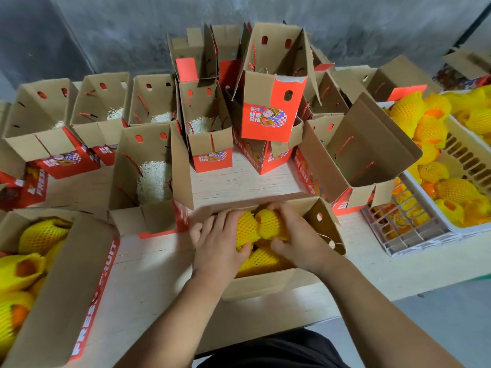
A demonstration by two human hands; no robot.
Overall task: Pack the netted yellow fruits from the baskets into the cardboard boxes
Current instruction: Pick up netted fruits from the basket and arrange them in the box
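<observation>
The boxes [268, 282] were matt brown corrugated cardboard with glossy red printed outsides. The fruits [247, 229] wore soft yellow foam netting, the baskets [406, 229] were slotted plastic, and the table [148, 282] was pale, grainy wood.

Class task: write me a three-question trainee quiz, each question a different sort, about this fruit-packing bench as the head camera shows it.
1. True or false: both hands are on netted fruits inside the nearest cardboard box.
2. Multiple choice: the baskets of netted fruits stand (A) at the left, (B) at the right, (C) behind the boxes.
3. Fill in: the open box behind the left hand holds white shredded ____.

Key:
1. True; the left hand and right hand each have a grip on a fruit.
2. B
3. padding
</observation>
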